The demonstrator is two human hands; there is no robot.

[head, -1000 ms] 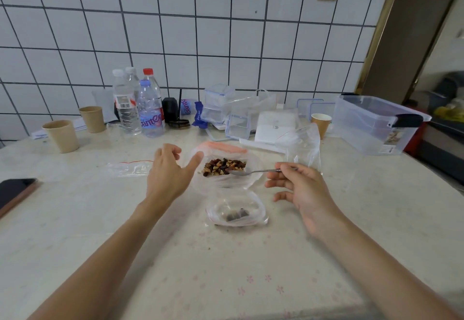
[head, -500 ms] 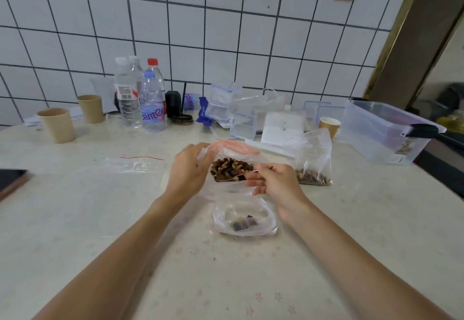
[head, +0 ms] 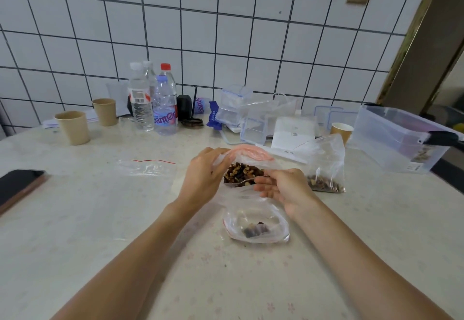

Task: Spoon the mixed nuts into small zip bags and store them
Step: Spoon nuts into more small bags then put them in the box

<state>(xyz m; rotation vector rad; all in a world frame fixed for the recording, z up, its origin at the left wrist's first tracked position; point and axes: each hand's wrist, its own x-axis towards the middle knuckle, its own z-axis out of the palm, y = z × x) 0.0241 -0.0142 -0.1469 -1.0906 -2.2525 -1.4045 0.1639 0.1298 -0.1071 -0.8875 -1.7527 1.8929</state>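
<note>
A large clear bag with a pink zip rim [head: 251, 151] stands open mid-table, holding the mixed nuts [head: 241, 170]. My left hand [head: 203, 179] grips the bag's left rim. My right hand [head: 281, 189] holds a metal spoon [head: 244, 182] whose bowl is down among the nuts. In front of the big bag lies a small zip bag [head: 256, 224], open, with a few nut pieces inside. To the right stands a second small zip bag [head: 326, 166] with nuts at its bottom. A flat zip bag with a red line [head: 147, 168] lies to the left.
Water bottles [head: 163, 104], paper cups [head: 72, 127] and small clear boxes [head: 236, 105] line the back by the tiled wall. A big clear storage bin [head: 401, 139] stands at the right. A dark phone [head: 17, 189] lies at the left edge.
My left hand went from hovering beside the big bag to gripping its rim. My right hand brought the spoon in from the right, down into the nuts.
</note>
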